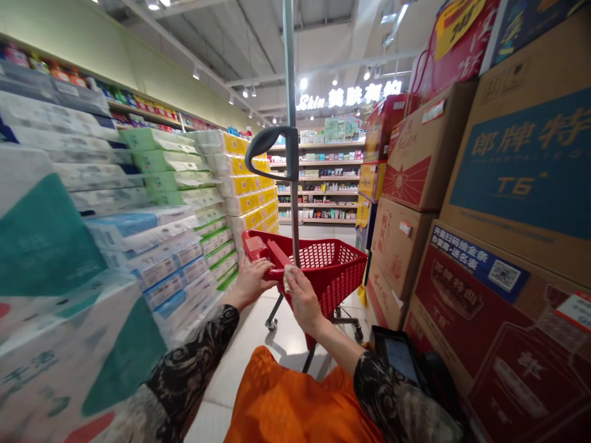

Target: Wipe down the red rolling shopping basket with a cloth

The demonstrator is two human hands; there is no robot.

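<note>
A red plastic shopping trolley basket (332,264) on small castors stands just ahead of me, with a red handle bar (272,261) at its near end. My left hand (252,284) lies over the handle bar, fingers curled on it. My right hand (303,299) is just to the right, pinching a small white tissue (288,279) against the bar. A metal pole (290,80) rises from the basket and carries a grey curved grip (270,151). The basket looks bare inside, though my right hand hides part of it.
Packs of tissue and toilet rolls (152,209) are stacked high along the left. Cardboard cartons (508,234) wall the right side. Shop shelves (318,184) stand ahead beyond a white tiled floor (258,344). An orange garment (295,400) and a dark bag (401,363) lie below my arms.
</note>
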